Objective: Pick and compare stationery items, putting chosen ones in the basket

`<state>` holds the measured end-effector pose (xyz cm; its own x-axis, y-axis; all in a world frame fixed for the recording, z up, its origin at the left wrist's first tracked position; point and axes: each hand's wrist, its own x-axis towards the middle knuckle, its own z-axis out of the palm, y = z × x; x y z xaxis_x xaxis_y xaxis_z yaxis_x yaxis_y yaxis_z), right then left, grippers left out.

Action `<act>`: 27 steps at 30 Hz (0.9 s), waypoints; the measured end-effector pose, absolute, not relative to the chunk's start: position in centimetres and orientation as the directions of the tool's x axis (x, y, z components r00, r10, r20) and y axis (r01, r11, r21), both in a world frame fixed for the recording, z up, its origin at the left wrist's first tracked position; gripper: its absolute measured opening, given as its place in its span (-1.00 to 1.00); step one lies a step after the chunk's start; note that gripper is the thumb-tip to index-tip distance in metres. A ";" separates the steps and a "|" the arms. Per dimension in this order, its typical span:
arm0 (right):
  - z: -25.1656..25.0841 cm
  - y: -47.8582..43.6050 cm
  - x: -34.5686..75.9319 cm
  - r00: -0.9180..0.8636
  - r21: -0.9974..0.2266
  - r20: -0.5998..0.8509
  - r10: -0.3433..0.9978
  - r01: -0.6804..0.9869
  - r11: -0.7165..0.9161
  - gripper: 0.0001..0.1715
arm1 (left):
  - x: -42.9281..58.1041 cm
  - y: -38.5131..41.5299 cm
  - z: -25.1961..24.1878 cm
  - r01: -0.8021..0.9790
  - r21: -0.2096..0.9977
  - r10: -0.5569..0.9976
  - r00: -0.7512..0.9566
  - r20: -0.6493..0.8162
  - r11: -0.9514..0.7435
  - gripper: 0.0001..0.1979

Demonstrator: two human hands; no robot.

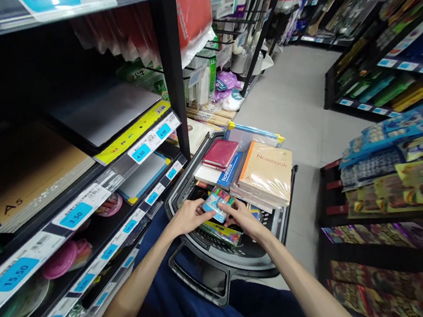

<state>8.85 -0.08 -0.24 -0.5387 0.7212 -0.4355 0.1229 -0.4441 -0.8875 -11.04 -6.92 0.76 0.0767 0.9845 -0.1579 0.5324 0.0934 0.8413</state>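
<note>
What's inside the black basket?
The black basket holds tan notebooks, a maroon book, a blue-white notebook and a colourful packet. Anything directly beneath them, or behind your left hand, right hand and the small pack they hold, is covered.

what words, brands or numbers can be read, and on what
"Notebook": tan notebook
"Notebook": blue-and-white notebook
"A5": brown-covered stack
"15.50": shelf tag
"3.50": shelf tag
"4.50": shelf tag
"4.90": shelf tag
"公牛": green package
Blurred or too small: held pack, most other labels

2 hands (189,214) (244,217) on colourful pack (216,206) over black basket (216,259)
</note>
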 end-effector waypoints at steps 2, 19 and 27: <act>-0.2 0.0 8.8 -0.541 -0.882 -0.444 0.714 0.126 -0.453 -0.36 | -11.1 -6.9 0.8 0.535 0.839 0.984 0.076 -0.160 0.095 -0.61; -0.9 0.1 9.0 -0.549 -0.889 -0.439 0.711 0.152 -0.431 -0.38 | -11.2 -6.7 1.2 0.444 0.888 0.980 0.094 -0.176 0.117 -0.63; -0.5 0.0 9.0 -0.565 -0.895 -0.425 0.707 0.144 -0.422 -0.39 | -11.2 -6.8 1.2 0.473 0.875 0.981 0.097 -0.169 0.104 -0.61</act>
<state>9.04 0.03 -0.52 -0.5646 0.7074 -0.4252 0.1444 -0.4225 -0.8948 -11.18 -6.80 1.25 0.0975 0.9808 -0.1689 0.4731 0.1036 0.8749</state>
